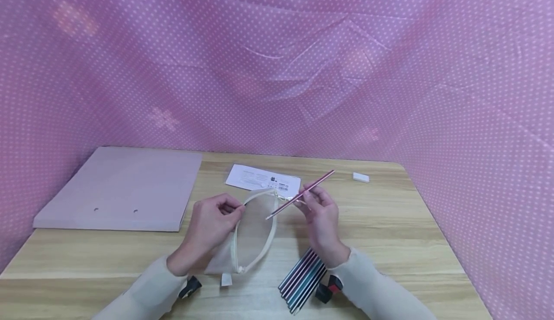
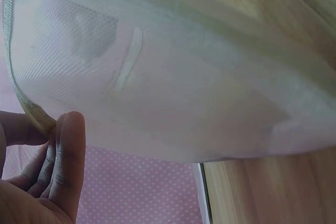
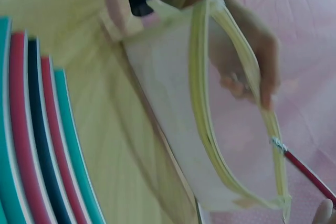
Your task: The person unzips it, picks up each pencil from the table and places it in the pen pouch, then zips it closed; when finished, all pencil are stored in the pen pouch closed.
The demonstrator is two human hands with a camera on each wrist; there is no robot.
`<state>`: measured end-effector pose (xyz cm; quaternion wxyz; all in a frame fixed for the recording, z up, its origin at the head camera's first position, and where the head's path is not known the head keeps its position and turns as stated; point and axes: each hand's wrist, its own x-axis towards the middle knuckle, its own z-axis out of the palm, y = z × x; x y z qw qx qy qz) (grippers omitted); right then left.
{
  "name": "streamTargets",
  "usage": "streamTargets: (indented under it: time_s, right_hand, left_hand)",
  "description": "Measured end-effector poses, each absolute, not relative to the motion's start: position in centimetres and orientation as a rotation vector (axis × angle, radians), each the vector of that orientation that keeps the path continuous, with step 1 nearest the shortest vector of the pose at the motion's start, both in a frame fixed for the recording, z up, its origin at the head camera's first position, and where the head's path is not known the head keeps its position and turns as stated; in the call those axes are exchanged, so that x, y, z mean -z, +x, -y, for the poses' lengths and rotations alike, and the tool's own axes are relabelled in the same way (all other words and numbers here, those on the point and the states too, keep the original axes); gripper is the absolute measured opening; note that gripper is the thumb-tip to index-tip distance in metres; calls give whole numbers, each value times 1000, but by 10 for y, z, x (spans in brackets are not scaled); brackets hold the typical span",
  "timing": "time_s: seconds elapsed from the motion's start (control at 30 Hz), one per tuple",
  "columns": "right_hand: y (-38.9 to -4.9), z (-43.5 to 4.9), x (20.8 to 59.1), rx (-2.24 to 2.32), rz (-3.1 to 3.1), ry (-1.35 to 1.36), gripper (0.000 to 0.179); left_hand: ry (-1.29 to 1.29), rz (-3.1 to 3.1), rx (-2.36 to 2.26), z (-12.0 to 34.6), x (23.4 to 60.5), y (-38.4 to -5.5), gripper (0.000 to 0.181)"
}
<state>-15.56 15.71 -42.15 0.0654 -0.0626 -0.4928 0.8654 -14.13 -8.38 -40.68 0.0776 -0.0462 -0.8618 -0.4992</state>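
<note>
My left hand (image 1: 216, 219) pinches one edge of a translucent zippered mesh pouch (image 1: 224, 256), whose mouth gapes toward the right. In the left wrist view the thumb and fingers grip the zipper edge of the pouch (image 2: 157, 87). Between the thumb and fingers of my right hand (image 1: 322, 219) is a dark red striped pencil (image 1: 318, 182), held slanted, its silvery lower end at the pouch's opening. The right wrist view shows that pencil (image 3: 310, 175) overlapping the zipper rim. A row of several striped pencils (image 1: 303, 281) in red, teal and dark colours lies below my right wrist.
A white printed packet (image 1: 255, 177) lies behind the pouch, and a small white eraser-like block (image 1: 361, 177) sits at the back right. On the left is a large pale board (image 1: 125, 185) with two holes. Pink dotted cloth (image 1: 277, 70) surrounds the wooden table (image 1: 389, 243).
</note>
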Motion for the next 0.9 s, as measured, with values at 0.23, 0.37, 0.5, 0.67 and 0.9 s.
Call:
streamTargets:
  time_s: [0.23,0.37,0.5,0.67,0.9]
  right_hand:
    - [-148,-134,426,-2652,1643,-217,15]
    - [-143,-127,429,-2676,1717,-241,17]
    - [-141,-121,433,-2684,1782,-224,23]
    - [-141,-116,437,-2692,1897,-179,35]
    - [-136,-109,440,-2731,2037,-156,38]
  left_hand:
    - [-129,2569,1534,83,405,-140,4]
    - [-141,2564,1491,84,405,-141,6]
    - [-127,2571,1495,84,405,-141,6]
    - [-121,2570,1516,84,404,-141,6]
    - [-148,2565,1501,83,406,-139,4]
